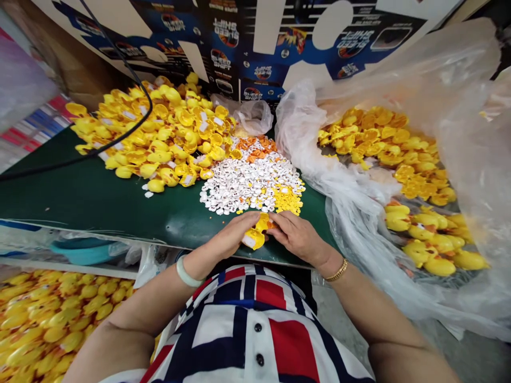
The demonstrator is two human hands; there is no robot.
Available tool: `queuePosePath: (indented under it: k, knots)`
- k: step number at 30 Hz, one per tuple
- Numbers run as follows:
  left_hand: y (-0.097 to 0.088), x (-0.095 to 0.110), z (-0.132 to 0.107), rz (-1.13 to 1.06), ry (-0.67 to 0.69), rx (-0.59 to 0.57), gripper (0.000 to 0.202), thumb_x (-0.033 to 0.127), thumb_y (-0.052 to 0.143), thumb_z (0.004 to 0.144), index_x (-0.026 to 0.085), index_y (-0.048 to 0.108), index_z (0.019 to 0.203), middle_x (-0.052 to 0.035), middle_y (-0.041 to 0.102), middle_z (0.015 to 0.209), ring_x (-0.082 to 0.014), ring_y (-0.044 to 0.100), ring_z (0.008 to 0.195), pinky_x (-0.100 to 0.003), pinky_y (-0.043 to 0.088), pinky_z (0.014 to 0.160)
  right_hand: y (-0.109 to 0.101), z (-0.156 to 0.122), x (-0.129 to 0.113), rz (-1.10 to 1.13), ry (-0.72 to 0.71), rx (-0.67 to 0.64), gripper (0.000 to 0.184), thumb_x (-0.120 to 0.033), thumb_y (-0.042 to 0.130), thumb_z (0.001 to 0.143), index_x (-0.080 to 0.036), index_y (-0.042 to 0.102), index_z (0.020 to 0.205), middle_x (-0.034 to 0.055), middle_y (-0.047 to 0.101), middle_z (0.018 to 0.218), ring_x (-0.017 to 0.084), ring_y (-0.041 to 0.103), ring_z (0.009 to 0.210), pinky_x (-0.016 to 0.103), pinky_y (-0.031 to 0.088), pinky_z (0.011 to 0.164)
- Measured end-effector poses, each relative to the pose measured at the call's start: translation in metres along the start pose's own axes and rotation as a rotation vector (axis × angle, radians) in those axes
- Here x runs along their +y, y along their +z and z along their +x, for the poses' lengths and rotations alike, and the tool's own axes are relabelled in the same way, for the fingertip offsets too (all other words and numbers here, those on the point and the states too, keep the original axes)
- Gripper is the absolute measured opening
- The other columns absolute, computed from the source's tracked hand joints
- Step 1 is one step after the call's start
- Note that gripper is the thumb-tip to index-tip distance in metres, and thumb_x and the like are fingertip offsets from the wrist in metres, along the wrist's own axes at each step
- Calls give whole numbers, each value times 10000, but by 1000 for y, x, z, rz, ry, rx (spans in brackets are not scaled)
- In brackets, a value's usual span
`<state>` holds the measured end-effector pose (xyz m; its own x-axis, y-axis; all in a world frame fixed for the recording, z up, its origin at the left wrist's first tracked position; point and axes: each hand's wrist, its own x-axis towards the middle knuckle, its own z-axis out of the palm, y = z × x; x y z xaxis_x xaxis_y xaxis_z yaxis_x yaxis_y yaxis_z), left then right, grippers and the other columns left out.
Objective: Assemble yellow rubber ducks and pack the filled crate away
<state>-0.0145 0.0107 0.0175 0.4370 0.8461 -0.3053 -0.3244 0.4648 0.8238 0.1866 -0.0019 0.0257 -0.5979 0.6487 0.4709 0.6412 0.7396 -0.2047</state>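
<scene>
A yellow toy duck [256, 234] is held between both hands at the near edge of the green table [91, 199]. My left hand [230, 238] curls around its left side, and my right hand [297, 235] pinches its right side with closed fingers. Just beyond the hands lies a heap of small white parts [243, 183], with small yellow parts [288, 200] on its right and orange parts [257, 148] at the back. A big pile of yellow duck pieces [159, 133] covers the table's far left.
A clear plastic bag [439, 106] on the right holds many yellow ducks [419, 175]. More ducks [48, 319] fill a bin at lower left. A black cable [120, 133] crosses the table. Printed cardboard [259, 42] stands behind.
</scene>
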Motion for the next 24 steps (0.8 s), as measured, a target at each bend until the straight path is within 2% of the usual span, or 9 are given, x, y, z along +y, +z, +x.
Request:
queuePosePath:
  k: [5,7,9,12,15,18,21,24]
  knots:
    - [5,-1,-14,-13,-94,59,396,404,723,758,137,697,1050,-68,710,845,-167,632,643,-278,492,577,11,-10,-12,122,-22,19,439,-285,373,1035,-156,327,1453,125,624,1010,227,600,870,379,571,740]
    - [4,-5,-25,-54,-156,10,451,398,729,747,132,683,1109,-73,710,828,-173,640,617,-277,491,558,12,-16,-23,171,-24,4,452,-292,344,1040,-156,312,1469,130,619,1012,231,599,877,381,572,732]
    - [1,-8,-36,-109,-240,-90,545,427,722,752,142,641,1209,-85,712,830,-197,660,609,-283,493,541,11,-21,-31,223,-36,-3,459,-303,343,1039,-155,318,1473,141,617,1042,235,599,912,379,570,739]
    - [-7,-10,-48,-165,-303,-172,641,492,698,770,165,581,1309,-99,706,824,-229,671,585,-271,457,468,10,-18,-34,383,-15,-21,436,-333,413,1025,-179,400,1432,123,622,1054,215,600,933,353,559,762]
    - [-16,-4,-52,-217,-229,-77,581,430,708,775,184,603,1291,-87,695,834,-193,651,574,-265,469,485,11,-4,-24,541,97,-79,351,-343,512,994,-208,526,1317,72,637,996,180,604,896,321,540,784]
    - [-30,8,-51,-265,-83,64,568,339,692,780,209,576,1321,-63,678,837,-165,632,588,-266,493,526,19,17,-9,473,215,-88,191,-264,509,992,-205,616,1137,55,635,951,172,600,887,320,509,812]
    - [-45,20,-49,-265,47,141,553,331,659,782,205,554,1310,-50,655,810,-173,624,579,-265,479,491,35,40,-1,310,197,-182,154,-205,500,982,-199,642,1043,55,616,954,163,586,853,294,478,764]
    - [-54,27,-47,-268,109,148,471,347,653,764,180,585,1199,-54,645,790,-194,629,577,-285,484,488,51,62,-2,152,142,-306,149,-227,518,976,-194,657,1018,62,609,981,164,569,845,270,433,686]
